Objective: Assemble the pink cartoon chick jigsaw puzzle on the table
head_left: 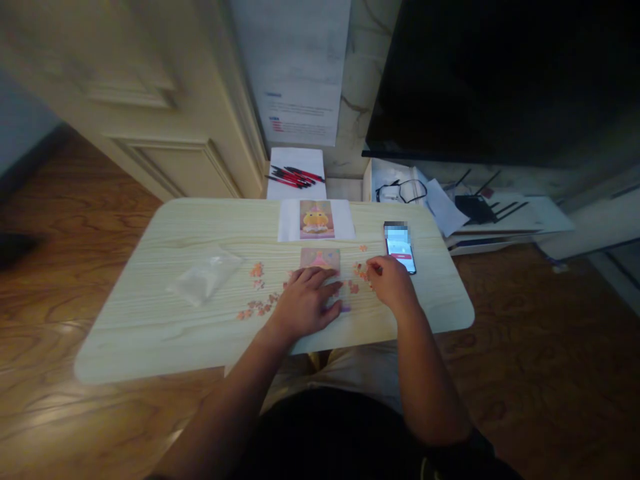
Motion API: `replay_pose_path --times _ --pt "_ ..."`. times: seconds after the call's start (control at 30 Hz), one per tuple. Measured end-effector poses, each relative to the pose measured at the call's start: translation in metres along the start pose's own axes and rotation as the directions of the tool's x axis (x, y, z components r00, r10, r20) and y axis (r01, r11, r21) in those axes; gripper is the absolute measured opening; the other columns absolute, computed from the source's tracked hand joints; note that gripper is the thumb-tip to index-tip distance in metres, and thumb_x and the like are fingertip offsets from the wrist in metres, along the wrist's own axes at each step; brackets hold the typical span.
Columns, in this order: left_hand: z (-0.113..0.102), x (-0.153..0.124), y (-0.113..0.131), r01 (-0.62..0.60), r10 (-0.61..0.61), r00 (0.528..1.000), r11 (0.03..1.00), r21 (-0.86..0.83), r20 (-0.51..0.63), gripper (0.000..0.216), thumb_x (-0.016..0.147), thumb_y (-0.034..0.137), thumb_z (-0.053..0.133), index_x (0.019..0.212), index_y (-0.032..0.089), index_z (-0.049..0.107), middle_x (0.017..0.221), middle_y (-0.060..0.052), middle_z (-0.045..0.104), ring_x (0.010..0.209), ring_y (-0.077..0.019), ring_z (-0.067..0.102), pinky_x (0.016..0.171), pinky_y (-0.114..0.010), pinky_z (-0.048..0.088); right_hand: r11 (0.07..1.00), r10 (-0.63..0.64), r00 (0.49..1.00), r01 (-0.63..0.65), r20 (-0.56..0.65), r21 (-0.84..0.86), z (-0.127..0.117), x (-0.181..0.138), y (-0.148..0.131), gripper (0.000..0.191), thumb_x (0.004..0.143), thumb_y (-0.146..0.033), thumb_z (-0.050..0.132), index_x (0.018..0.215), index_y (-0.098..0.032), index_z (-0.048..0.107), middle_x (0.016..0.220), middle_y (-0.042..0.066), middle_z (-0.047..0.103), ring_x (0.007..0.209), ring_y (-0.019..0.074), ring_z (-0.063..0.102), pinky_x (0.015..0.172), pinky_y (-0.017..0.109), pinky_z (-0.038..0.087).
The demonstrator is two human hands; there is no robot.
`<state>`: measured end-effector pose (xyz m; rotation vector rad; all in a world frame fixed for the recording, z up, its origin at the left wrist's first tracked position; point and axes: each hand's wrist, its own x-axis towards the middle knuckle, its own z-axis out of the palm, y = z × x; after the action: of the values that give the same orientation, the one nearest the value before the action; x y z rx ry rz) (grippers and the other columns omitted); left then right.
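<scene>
My left hand (307,303) lies with its fingers spread over a partly assembled jigsaw puzzle (320,257), hiding much of its lower part. The puzzle's pinkish upper part shows beyond the fingers. To its right, my right hand (393,283) has thumb and forefinger pinched together at a small group of puzzle pieces (360,271); whatever is between the fingertips is too small to make out. Another loose piece (363,248) lies a little farther back. Left of my left hand are more loose pieces (257,308) and a small pile (257,269).
Behind the puzzle lies a sheet with a printed yellow character (317,220). A clear plastic bag (205,275) rests on the table (150,327) at left, a lit phone (400,250) at right. Red and black pens (295,177) and a router (475,209) sit beyond the table.
</scene>
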<state>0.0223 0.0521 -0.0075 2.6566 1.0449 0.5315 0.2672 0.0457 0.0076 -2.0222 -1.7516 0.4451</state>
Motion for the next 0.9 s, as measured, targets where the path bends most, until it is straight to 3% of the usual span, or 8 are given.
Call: replay_pose_path --times 0.17,0.3,0.43,0.63,0.9 --pt "-0.003 -0.004 -0.003 0.022 -0.022 1.000 1.000 0.020 0.007 0.038 0.094 0.047 0.061 0.126 0.030 0.072 0.145 -0.005 0.061 0.130 -0.0334 0.052 0.106 -0.053 0.042 0.999 -0.027 0.999 0.028 0.029 -0.045 0.013 0.009 -0.010 0.014 0.096 -0.026 0.064 0.097 -0.020 0.077 0.096 0.006 0.070 0.087 0.0181 0.064 0.082 0.028 0.047" --pt "-0.005 -0.002 0.002 0.026 -0.027 1.000 1.000 0.008 0.014 0.047 0.094 0.055 0.061 0.134 0.031 0.067 0.146 -0.006 0.059 0.131 -0.0333 0.052 0.107 -0.053 0.042 0.999 -0.017 1.000 0.018 0.023 -0.041 0.016 0.014 -0.011 0.011 0.095 -0.021 0.064 0.092 -0.019 0.074 0.096 0.006 0.069 0.091 0.0189 0.063 0.085 0.029 0.046" --pt "-0.005 -0.002 0.006 0.027 -0.027 1.000 1.000 -0.011 0.006 0.047 0.093 0.061 0.059 0.129 0.032 0.070 0.148 -0.006 0.057 0.133 -0.0342 0.050 0.108 -0.055 0.040 1.000 -0.007 0.999 0.006 0.033 0.029 0.015 0.014 -0.012 0.008 0.092 -0.014 0.063 0.091 -0.020 0.070 0.092 0.004 0.071 0.090 0.0185 0.064 0.083 0.029 0.046" --pt "-0.009 -0.012 -0.010 0.055 -0.056 0.998 0.998 -0.024 -0.034 0.046 0.092 0.053 0.061 0.131 0.030 0.069 0.148 -0.008 0.057 0.134 -0.0346 0.050 0.108 -0.054 0.041 0.973 -0.098 0.972 0.049 0.214 0.227 0.014 0.003 -0.033 0.005 0.092 -0.019 0.066 0.089 -0.023 0.068 0.085 -0.001 0.073 0.078 0.0150 0.066 0.071 0.025 0.044" --pt "-0.008 -0.012 -0.012 0.035 -0.037 0.998 0.998 -0.046 -0.049 0.040 0.093 0.048 0.060 0.124 0.026 0.072 0.140 -0.008 0.064 0.127 -0.0324 0.055 0.108 -0.052 0.043 0.999 -0.042 0.972 0.046 0.230 -0.012 0.011 0.012 -0.054 0.014 0.085 -0.020 0.073 0.077 -0.023 0.061 0.076 -0.001 0.070 0.069 0.0145 0.060 0.061 0.025 0.034"
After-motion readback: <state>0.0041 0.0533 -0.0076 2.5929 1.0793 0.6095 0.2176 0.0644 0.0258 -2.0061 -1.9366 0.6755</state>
